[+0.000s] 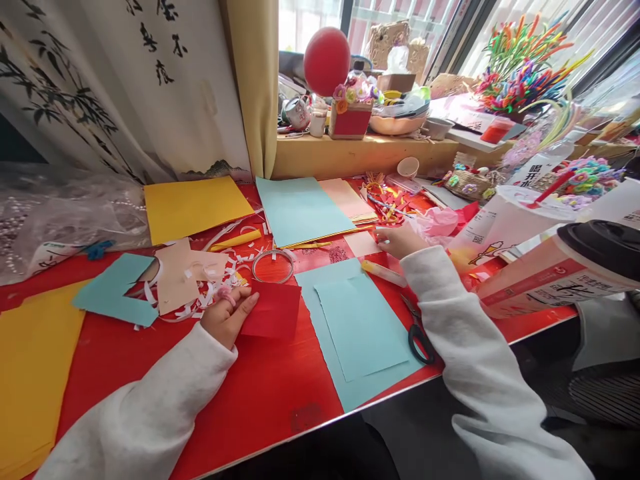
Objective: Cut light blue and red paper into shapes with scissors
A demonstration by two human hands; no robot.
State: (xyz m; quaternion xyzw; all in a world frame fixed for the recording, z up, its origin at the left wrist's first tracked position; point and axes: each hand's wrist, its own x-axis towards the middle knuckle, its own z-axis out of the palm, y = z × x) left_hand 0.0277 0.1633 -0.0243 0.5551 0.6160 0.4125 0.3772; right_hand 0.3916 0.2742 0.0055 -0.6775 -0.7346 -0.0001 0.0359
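A small red sheet of paper (274,311) is pinched between the thumb and fingers of my left hand (227,317), just above the red tabletop. My right hand (400,241) reaches farther out, its fingers bent and closed at the right edge of a small pale pink paper (362,243). Between my arms lie two light blue sheets (363,327), the smaller on top of the larger. A cutter with a yellow and white handle (384,273) sits by my right wrist. Black-handled scissors (420,340) lie partly under my right sleeve.
Yellow sheets (37,373) lie at the left, near a cut blue piece (117,287) and paper scraps. A tape roll (273,267) is beyond my left hand. Blue sheets (305,210) are stacked at the back. Drink cups (560,273) stand at the right.
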